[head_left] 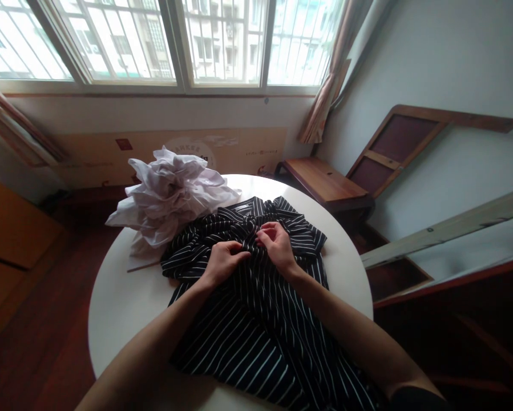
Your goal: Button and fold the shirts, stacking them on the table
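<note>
Our left hand (pixel 224 260) and right hand (pixel 275 240) both pinch the striped shirt (pixel 256 331) shut-fingered near its collar; next calls for fine fingertip control.

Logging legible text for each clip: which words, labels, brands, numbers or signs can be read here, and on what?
"ANKER", seemingly, its start hidden: arched lettering on the flat brown cardboard panel under the window, behind the crumpled white cloth heap.
Small print line and red square mark on that panel: too blurred to read.
Black white-striped fabric shirt on the round white table: no text seen.
</note>
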Demonstrator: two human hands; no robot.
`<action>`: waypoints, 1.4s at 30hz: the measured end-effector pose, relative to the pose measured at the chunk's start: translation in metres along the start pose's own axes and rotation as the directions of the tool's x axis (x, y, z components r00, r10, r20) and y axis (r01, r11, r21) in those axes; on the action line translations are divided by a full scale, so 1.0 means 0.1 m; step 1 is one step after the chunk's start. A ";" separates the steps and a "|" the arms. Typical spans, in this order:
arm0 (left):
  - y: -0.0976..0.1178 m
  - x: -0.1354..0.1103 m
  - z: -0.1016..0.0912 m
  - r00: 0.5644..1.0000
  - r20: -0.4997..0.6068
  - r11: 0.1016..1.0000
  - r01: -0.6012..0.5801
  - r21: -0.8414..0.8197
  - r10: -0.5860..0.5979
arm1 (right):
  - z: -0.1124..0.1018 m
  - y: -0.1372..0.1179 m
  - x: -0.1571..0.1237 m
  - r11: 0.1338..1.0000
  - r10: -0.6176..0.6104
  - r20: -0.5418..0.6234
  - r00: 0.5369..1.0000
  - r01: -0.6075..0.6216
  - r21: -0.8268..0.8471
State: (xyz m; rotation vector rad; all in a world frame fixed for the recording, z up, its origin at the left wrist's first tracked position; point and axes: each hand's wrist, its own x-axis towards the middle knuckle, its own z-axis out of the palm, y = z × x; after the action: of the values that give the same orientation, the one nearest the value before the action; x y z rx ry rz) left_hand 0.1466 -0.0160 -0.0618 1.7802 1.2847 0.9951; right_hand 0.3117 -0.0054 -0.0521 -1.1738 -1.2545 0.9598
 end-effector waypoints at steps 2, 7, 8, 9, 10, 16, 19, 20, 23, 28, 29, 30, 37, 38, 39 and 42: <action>-0.02 0.03 -0.02 0.996 -0.013 0.987 0.084 -0.140 -0.087 | -0.01 -0.02 -0.16 0.987 -0.050 0.099 0.994 0.064 -0.149; -0.07 0.06 -0.03 0.981 0.038 0.899 0.188 -0.395 -0.189 | 0.04 -0.01 -0.41 0.941 -0.047 0.231 0.972 0.121 -0.317; -0.07 0.06 -0.03 0.978 0.061 0.880 0.207 -0.428 -0.200 | 0.06 0.00 -0.42 0.940 -0.038 0.219 0.975 0.110 -0.323; -0.08 0.06 -0.03 0.975 0.076 0.866 0.221 -0.448 -0.210 | 0.07 0.01 -0.41 0.942 -0.025 0.214 0.976 0.095 -0.321; -0.09 0.06 -0.04 0.972 0.080 0.858 0.231 -0.460 -0.219 | 0.08 0.02 -0.40 0.947 -0.010 0.215 0.976 0.079 -0.312; -0.09 0.05 -0.01 0.975 0.031 0.855 0.210 -0.475 -0.222 | 0.13 0.04 -0.32 0.973 0.036 0.214 0.976 0.015 -0.232; -0.08 0.04 0.01 0.971 0.011 0.847 0.214 -0.486 -0.239 | 0.16 0.05 -0.31 0.974 0.040 0.136 0.990 -0.008 -0.228; -0.08 0.04 0.01 0.969 0.013 0.843 0.221 -0.490 -0.247 | 0.17 0.05 -0.31 0.971 0.040 0.119 0.992 -0.010 -0.238; -0.09 0.03 0.00 0.968 0.005 0.857 0.223 -0.465 -0.249 | 0.18 0.06 -0.31 0.964 0.019 0.102 0.995 0.009 -0.267; -0.08 0.03 -0.04 0.980 -0.037 0.934 0.172 -0.313 -0.193 | 0.18 0.04 -0.33 0.955 -0.014 0.106 0.994 0.045 -0.295; -0.07 0.02 -0.04 0.983 -0.042 0.944 0.162 -0.288 -0.181 | 0.18 0.03 -0.34 0.950 -0.021 0.108 0.994 0.054 -0.308; -0.06 0.01 -0.03 0.984 -0.055 0.954 0.149 -0.260 -0.168 | 0.18 0.02 -0.34 0.945 -0.027 0.108 0.994 0.061 -0.322; -0.02 -0.08 0.06 0.986 -0.159 0.991 0.024 -0.132 -0.045 | 0.18 0.12 -0.31 0.965 -0.021 0.100 0.995 0.046 -0.258; -0.02 -0.08 0.07 0.989 -0.146 0.990 0.019 -0.137 -0.039 | 0.18 0.16 -0.31 0.977 0.001 0.105 0.994 0.022 -0.214; -0.03 -0.08 0.08 0.990 -0.137 0.991 0.007 -0.133 -0.025 | 0.18 0.19 -0.30 0.987 0.030 0.116 0.993 -0.011 -0.163; -0.07 -0.09 0.09 0.991 -0.121 0.995 -0.069 -0.078 0.059 | 0.18 0.25 -0.29 0.990 0.133 0.190 0.973 -0.139 0.015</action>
State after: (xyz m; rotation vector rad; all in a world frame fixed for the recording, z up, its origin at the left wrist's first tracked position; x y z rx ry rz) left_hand 0.1496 -0.0236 -0.0731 1.7309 1.2463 1.1891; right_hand 0.2930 -0.0270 -0.0829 -1.1796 -1.3177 1.2099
